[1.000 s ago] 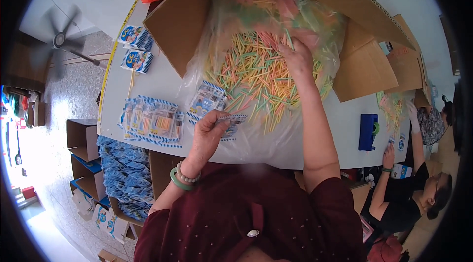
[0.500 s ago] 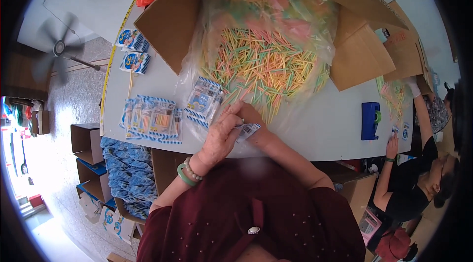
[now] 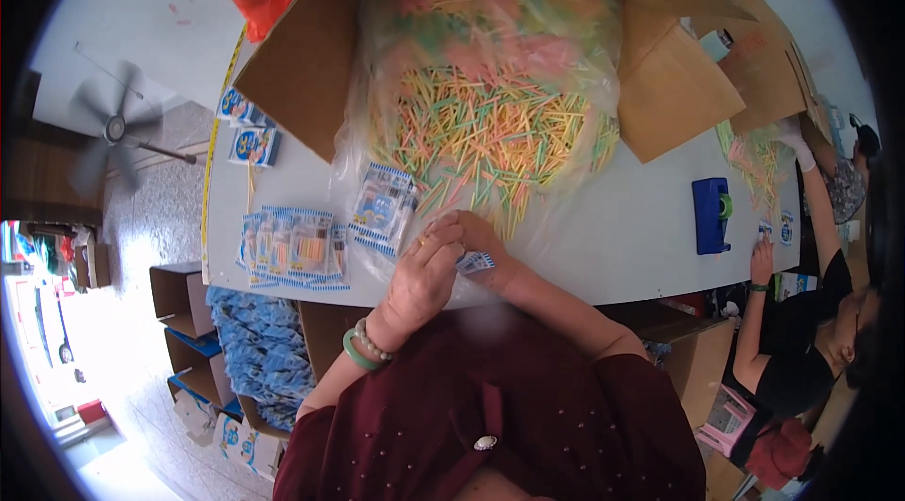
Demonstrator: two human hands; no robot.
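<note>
My left hand [image 3: 424, 277] and my right hand [image 3: 483, 239] meet at the near table edge, both closed around a small blue-and-white packet [image 3: 474, 262] and a few coloured sticks. Just beyond them lies a big clear plastic bag [image 3: 490, 124] full of yellow, green, pink and orange sticks, spilling out of an open cardboard box [image 3: 311, 67]. A small stack of blue-and-white packets [image 3: 382, 209] lies left of my hands.
A row of filled packets [image 3: 292, 246] lies on the white table [image 3: 613, 237] at left, more packets [image 3: 247, 129] further back. A blue tape dispenser [image 3: 712, 213] stands at right. Another person's hand [image 3: 760, 261] works at the right end. Boxes of packets [image 3: 259, 360] sit below the table.
My right hand has drawn back from the stick pile in the bag to join my left hand on the packet at the table edge.
</note>
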